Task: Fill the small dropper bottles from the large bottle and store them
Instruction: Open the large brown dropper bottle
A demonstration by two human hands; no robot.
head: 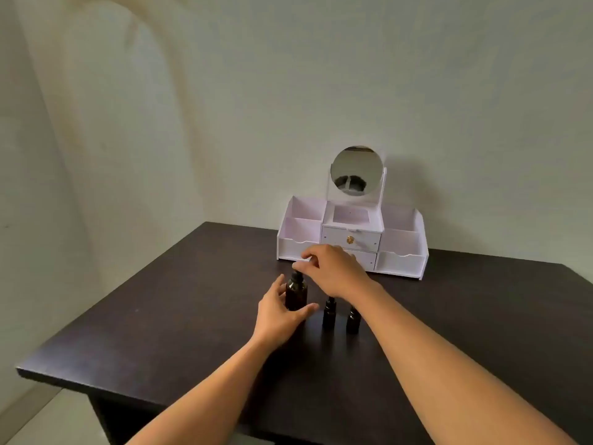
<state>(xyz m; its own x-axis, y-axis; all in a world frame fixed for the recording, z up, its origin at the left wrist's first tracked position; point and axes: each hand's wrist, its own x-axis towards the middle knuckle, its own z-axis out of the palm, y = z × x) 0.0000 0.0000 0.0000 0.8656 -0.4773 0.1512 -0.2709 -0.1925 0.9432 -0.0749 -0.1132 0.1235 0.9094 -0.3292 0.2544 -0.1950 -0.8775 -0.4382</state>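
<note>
**Me:** The fingers (303,264) of my right hand (333,271) pinch the cap (296,277) of the big bottle (296,297) from above. My left hand (277,313) wraps the bottle's body, thumb on the near side and fingers behind. It holds the bottle upright on the table (160,332).

**You:** Which step is that?

**Me:** The very start, I'd say: opening the big bottle. Its cap is on. Two droppers (329,316) stand just right of the bottle, side by side. They look capped, as far as my forearm lets me see. Nothing seems filled or stored yet, though the dark glass hides any level.

**You:** And where do they go afterwards?

**Me:** Into the organizer (401,248), I take it. It sits behind the bottle, a little to its right, against the wall. It has open bins on either side of its drawers and a round mirror (356,171) on top.

**You:** What does the next move ask of you?

**Me:** Probably a twist. The right fingers turn the cap while the left grip stops the body from spinning or sliding. Then I lift the cap straight up, clear of the neck. My right forearm crosses over the droppers, so a careless pull back could knock them over.
</note>
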